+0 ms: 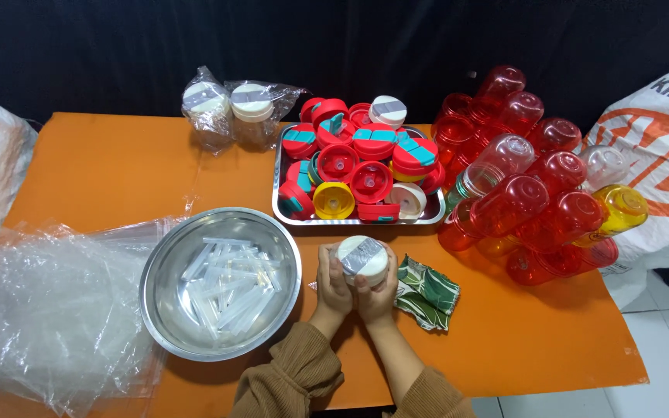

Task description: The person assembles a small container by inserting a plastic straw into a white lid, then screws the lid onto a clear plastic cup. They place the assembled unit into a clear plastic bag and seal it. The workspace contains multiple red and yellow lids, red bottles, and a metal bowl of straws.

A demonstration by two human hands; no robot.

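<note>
a white-lidded bottle (361,260) sits gripped from both sides, my left hand (334,283) and right hand (379,288) closed around it just above the orange surface (118,170), between the steel bowl (156,310) of clear straws (226,286) and a leaf-print cloth (427,290); a slipping grip could, i judge, knock it against the bowl.

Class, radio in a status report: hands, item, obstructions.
Both hands, left and right, in shut grip on white lid. Steel bowl left, green pouch right. Nothing blocking.
</note>
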